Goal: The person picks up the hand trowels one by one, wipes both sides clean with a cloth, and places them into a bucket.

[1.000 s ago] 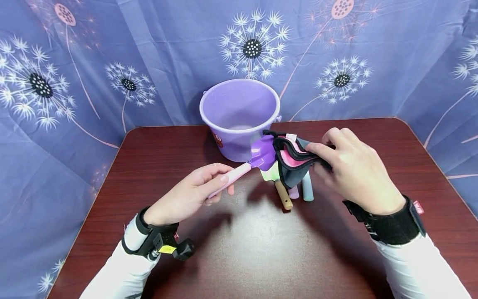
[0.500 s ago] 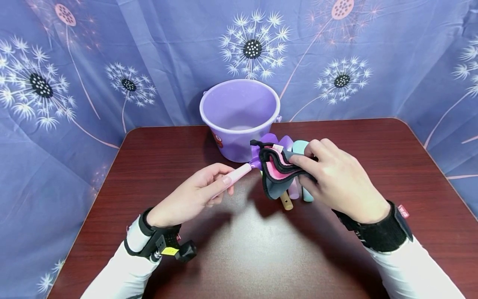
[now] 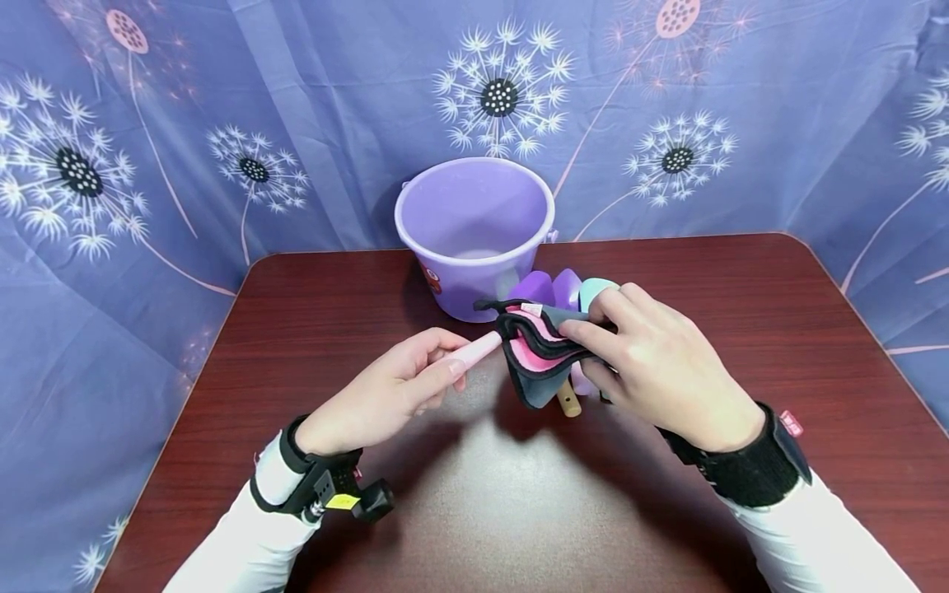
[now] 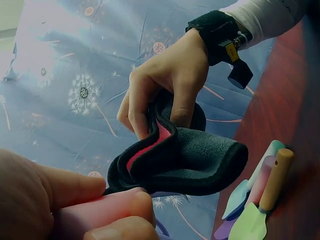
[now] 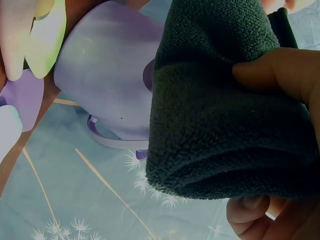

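My left hand [image 3: 385,387] grips the pink handle of a small toy shovel [image 3: 477,349], its thumb lying along the top. The purple blade is largely hidden behind a folded grey cloth [image 3: 544,375] with black edging and a pink inside. My right hand [image 3: 660,362] pinches this cloth, thumb on one side and fingers on the other, as the right wrist view shows. The cloth's left edge meets the end of the pink handle, around the start of the blade. In the left wrist view the cloth [image 4: 200,155] hangs folded just beyond the handle [image 4: 100,210].
A purple bucket [image 3: 474,284] stands upright at the table's back edge. Beside it, partly under the cloth and right hand, lie several toy shovels, among them a green one [image 4: 250,225] with a wooden handle [image 4: 277,180]. A flowered curtain [image 3: 334,99] hangs behind the table.
My right hand has moved left and slightly toward me, carrying the cloth over the shovel's blade up to the handle. The left hand has barely moved.
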### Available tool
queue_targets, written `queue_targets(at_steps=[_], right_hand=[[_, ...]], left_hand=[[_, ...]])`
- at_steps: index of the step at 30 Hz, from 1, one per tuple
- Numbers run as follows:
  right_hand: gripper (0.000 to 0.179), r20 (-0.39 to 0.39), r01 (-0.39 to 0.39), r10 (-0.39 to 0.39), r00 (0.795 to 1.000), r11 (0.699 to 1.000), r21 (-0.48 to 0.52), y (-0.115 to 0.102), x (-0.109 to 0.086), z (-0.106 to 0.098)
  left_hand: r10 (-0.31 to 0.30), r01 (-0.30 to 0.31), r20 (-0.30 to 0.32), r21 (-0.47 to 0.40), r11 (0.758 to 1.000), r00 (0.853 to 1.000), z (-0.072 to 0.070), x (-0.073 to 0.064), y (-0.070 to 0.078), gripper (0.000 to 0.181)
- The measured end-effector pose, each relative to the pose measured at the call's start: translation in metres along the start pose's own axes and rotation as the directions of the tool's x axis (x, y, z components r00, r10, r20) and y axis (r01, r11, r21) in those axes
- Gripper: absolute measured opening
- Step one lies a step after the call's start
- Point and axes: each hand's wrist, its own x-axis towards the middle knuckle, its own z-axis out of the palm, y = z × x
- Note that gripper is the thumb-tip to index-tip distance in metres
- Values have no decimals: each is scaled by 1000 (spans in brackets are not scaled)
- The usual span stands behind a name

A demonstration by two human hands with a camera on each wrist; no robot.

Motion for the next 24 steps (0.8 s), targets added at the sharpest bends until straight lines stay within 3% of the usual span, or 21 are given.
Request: queue_targets(at_steps=[12,19,24], right_hand=[[35,-40,14,-15,999,1000,-27,5,0,-3],[34,-33,-40,37,999,997,-73,15,-2,-7],[35,-90,-67,60,994,994,-82,23,-4,-8]], left_hand=[[82,-77,-26,160,984,996,0,1,-4,25],[62,-54,-31,209,976,998,-2,0,-4,23],[61,-53,-26,247,968,998,-5,-2,-2,22]])
